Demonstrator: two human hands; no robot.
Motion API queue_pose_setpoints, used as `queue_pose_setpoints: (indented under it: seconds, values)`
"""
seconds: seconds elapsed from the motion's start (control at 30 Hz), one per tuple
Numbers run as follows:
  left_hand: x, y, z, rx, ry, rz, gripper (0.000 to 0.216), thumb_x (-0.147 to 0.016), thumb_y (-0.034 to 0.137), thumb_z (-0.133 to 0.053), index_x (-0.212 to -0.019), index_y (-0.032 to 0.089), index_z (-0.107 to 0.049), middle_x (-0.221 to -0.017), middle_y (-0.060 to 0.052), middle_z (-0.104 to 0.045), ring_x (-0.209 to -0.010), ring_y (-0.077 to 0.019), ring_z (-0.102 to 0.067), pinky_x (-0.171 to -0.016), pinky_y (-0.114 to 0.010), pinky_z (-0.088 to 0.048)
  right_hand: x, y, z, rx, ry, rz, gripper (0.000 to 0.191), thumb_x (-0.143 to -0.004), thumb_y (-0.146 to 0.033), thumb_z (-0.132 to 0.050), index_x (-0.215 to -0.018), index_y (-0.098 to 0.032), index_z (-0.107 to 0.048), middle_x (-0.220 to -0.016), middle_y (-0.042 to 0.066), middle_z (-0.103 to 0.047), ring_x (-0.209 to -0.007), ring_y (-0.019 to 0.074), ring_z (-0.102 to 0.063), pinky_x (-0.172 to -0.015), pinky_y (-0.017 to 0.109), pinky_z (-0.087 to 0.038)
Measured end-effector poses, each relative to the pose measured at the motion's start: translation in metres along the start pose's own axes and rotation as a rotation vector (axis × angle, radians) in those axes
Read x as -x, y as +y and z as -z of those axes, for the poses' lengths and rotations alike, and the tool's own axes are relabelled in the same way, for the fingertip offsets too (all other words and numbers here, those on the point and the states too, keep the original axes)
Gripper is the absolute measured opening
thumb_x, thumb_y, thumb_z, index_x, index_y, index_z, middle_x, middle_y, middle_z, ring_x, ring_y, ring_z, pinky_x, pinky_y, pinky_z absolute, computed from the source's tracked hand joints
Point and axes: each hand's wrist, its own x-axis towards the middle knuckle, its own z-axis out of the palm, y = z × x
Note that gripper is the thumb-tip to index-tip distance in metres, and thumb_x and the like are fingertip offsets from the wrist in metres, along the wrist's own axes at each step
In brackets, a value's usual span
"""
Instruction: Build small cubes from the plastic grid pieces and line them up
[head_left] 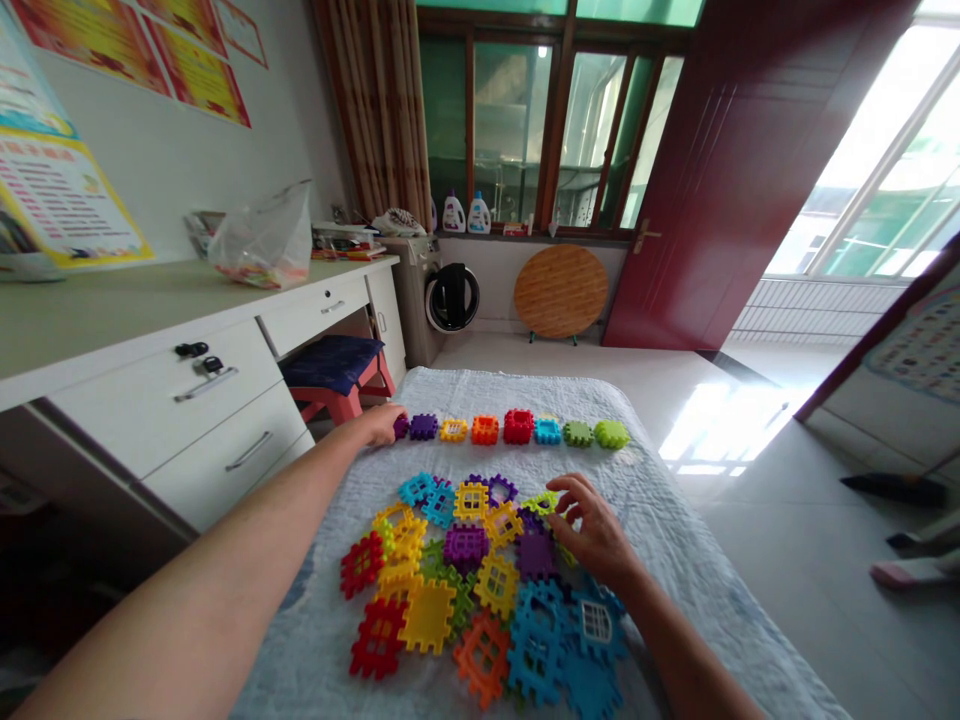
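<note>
At the left end of a row of interlocking plastic building blocks, my left hand is closed on a purple building block; its fingertips are partly hidden. To its right the row runs on with a dark purple block, a yellow block, an orange block, a red block, a blue block and two green ones. My right hand hovers with fingers apart over the right side of a loose pile of flat notched pieces, nearest a lime green piece and a purple square piece.
A light blue cloth covers the surface under the blocks. On the left stands a desk with drawers and a plastic bag. A stool sits beneath it. Behind are a washing machine and a round wooden tabletop.
</note>
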Motion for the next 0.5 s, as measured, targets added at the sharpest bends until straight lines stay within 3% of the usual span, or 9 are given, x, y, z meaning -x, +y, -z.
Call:
queue_pose_setpoints:
  seconds: [0.23,0.37,0.5]
  values:
    - [0.014,0.0,0.0,-0.034,0.116,0.006,0.086,-0.049,0.008,-0.06,-0.132,0.017,-0.041,-0.135,-0.013,-0.043,-0.124,-0.0294,-0.045,-0.101,-0.031,-0.037,-0.003,0.009,0.004,0.022,0.043,-0.015,0.024,-0.076,-0.02,-0.054,-0.1,-0.021,-0.056,-0.099,0.004,-0.055,-0.073,0.0114,-0.058,-0.06,0.024,-0.051]
    - [0.04,0.009,0.007,-0.03,0.214,-0.023,0.08,-0.057,0.008,-0.055,-0.135,0.019,-0.037,-0.138,-0.011,-0.039,-0.127,-0.0261,-0.041,-0.106,-0.031,-0.032,-0.005,0.011,0.007,0.034,0.122,-0.031,0.022,-0.075,-0.021,-0.053,-0.097,-0.02,-0.057,-0.099,0.004,-0.057,-0.07,0.0114,-0.058,-0.061,0.025,-0.051]
    - [0.08,0.029,0.004,0.026,0.355,-0.078,0.066,-0.065,0.01,-0.05,-0.131,0.017,-0.042,-0.133,-0.01,-0.044,-0.127,-0.0236,-0.04,-0.11,-0.031,-0.029,-0.007,0.017,0.012,0.057,0.219,-0.071,0.021,-0.076,-0.024,-0.052,-0.095,-0.019,-0.058,-0.097,0.005,-0.059,-0.068,0.0119,-0.058,-0.06,0.027,-0.05]
